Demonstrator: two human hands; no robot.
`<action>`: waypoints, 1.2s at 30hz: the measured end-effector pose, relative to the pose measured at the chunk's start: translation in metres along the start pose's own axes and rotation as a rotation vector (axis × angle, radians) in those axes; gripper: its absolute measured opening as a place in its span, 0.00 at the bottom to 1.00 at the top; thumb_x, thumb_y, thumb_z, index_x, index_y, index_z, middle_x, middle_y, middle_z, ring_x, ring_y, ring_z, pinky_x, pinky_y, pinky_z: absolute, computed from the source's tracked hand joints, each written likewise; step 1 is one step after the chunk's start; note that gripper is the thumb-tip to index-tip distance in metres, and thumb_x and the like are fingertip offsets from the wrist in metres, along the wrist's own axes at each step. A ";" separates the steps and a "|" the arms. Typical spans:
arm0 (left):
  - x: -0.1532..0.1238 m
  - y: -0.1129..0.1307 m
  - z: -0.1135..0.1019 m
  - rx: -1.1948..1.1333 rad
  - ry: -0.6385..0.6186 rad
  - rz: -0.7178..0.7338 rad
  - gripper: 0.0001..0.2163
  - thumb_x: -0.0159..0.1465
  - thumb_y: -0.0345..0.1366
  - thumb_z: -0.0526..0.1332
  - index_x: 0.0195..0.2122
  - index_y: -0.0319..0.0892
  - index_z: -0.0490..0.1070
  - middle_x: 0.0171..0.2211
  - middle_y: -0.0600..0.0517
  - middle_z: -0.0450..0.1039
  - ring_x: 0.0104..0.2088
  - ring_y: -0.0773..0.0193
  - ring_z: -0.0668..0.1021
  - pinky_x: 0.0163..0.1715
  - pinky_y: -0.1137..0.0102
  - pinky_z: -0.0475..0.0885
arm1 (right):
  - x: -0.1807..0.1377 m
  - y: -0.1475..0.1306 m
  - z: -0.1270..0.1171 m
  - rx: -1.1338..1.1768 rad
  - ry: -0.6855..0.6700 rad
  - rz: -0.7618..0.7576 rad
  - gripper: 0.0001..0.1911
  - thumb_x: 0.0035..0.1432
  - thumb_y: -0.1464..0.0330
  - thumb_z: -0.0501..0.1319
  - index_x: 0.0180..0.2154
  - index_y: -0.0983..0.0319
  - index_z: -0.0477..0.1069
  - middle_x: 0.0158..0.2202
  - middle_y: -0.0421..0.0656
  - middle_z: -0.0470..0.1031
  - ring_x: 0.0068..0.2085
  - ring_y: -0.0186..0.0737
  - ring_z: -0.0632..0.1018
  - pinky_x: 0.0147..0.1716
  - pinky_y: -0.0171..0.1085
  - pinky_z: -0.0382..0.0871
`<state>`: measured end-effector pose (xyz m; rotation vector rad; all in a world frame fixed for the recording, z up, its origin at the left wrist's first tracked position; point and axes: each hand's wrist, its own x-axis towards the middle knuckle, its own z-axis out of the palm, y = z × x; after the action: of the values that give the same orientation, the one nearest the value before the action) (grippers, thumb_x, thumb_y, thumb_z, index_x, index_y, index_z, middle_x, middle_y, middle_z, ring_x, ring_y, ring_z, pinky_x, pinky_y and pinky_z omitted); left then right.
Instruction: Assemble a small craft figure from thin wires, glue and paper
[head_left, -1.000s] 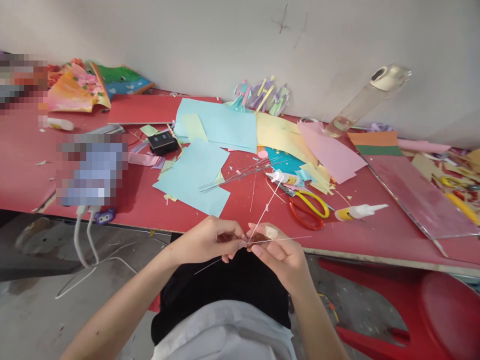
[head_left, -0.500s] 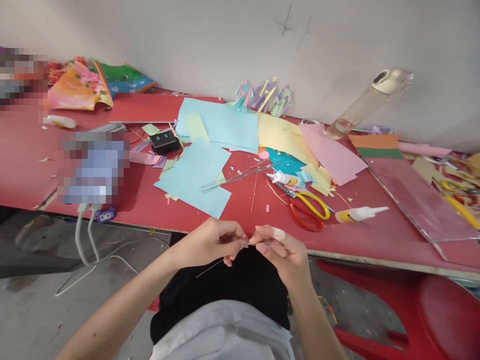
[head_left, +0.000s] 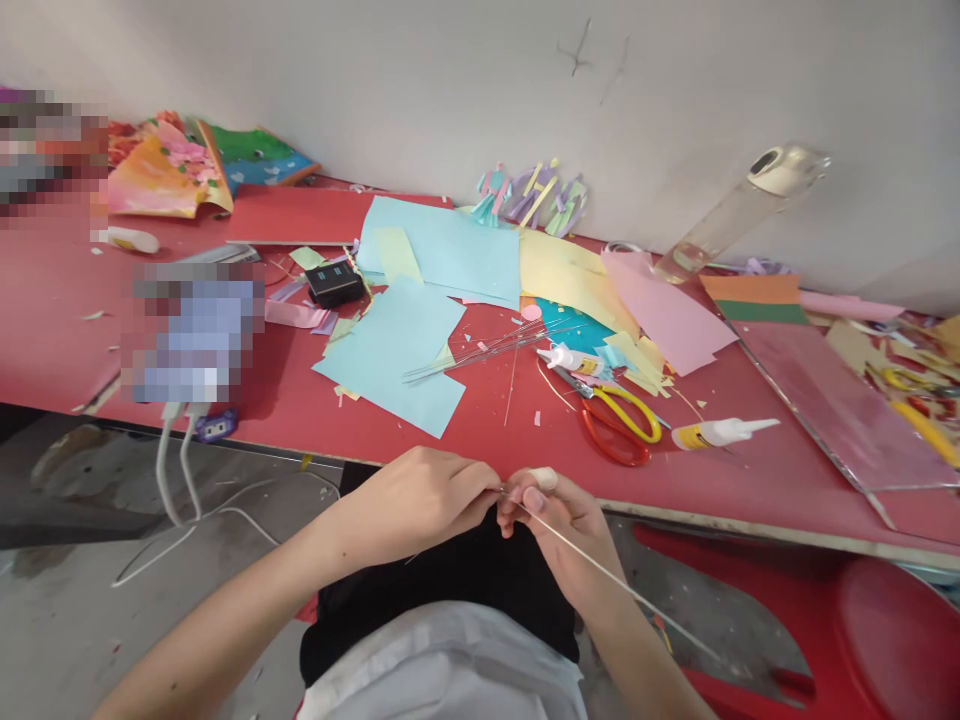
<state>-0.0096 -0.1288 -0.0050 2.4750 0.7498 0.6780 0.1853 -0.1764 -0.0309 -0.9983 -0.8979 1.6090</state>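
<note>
Over my lap, just in front of the table edge, my left hand (head_left: 435, 502) and my right hand (head_left: 568, 525) meet fingertip to fingertip. Between my right thumb and fingers is a thin pale wire (head_left: 600, 568), which slants down to the right across my right wrist. My left fingers are pinched at the wire's near end, where a short thin stretch shows between the hands. A light bandage wraps one right finger. More thin wires (head_left: 480, 352) lie in a loose bundle on the table, partly over a light blue paper sheet (head_left: 390, 350).
Red-and-yellow-handled pliers (head_left: 619, 425) lie near a white glue bottle (head_left: 724, 431) and a second glue bottle (head_left: 571, 358). Yellow paper (head_left: 574, 275), pink paper (head_left: 667, 310) and a clear bottle (head_left: 712, 225) are farther back. A red stool (head_left: 847, 620) stands at lower right.
The wire has swung from roughly level between my hands to a slant toward the lower right. My left hand has turned palm-down and its fingers have moved in close to my right fingers.
</note>
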 end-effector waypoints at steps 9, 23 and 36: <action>-0.004 0.001 -0.002 -0.033 -0.016 -0.012 0.07 0.70 0.28 0.53 0.37 0.37 0.70 0.27 0.53 0.75 0.23 0.68 0.71 0.22 0.72 0.59 | -0.003 -0.007 0.004 -0.031 0.030 0.108 0.09 0.53 0.63 0.73 0.32 0.60 0.77 0.28 0.40 0.76 0.30 0.35 0.77 0.31 0.34 0.73; -0.006 0.000 -0.008 -0.246 -0.089 -0.146 0.05 0.67 0.28 0.57 0.37 0.39 0.71 0.22 0.59 0.65 0.20 0.72 0.61 0.21 0.74 0.54 | 0.007 -0.012 -0.012 -0.335 -0.211 0.066 0.10 0.54 0.64 0.72 0.35 0.59 0.74 0.33 0.39 0.76 0.36 0.36 0.78 0.38 0.34 0.72; 0.001 0.001 -0.017 -0.624 -0.187 -0.227 0.04 0.66 0.27 0.57 0.34 0.39 0.70 0.20 0.58 0.70 0.19 0.73 0.72 0.21 0.80 0.65 | 0.022 -0.042 -0.013 -0.910 -0.552 -0.385 0.05 0.64 0.67 0.64 0.34 0.60 0.74 0.29 0.40 0.73 0.30 0.35 0.70 0.31 0.34 0.64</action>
<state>-0.0182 -0.1246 0.0085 1.8228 0.6170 0.4918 0.2085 -0.1451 -0.0019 -0.8687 -2.1745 1.1281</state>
